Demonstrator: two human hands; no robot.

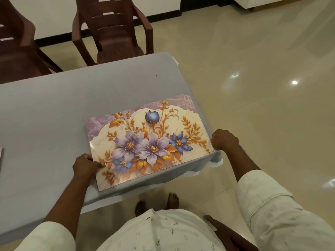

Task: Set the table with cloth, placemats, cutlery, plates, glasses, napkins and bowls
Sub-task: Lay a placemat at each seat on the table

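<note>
Placemats (pixel 148 140), floral and stacked, lie on the grey cloth (pixel 54 105) at the table's corner, between both hands. Left hand (pixel 86 164) pinches the stack's near-left edge; right hand (pixel 224 139), fingers curled, grips its right edge. Two brown chairs (pixel 112 28) stand beyond the hands.

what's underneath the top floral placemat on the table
More placemats of the same kind: the top floral placemat lies on a stack whose edges peek out at the far corner. The grey tablecloth lies below. How many mats is hidden.
</note>
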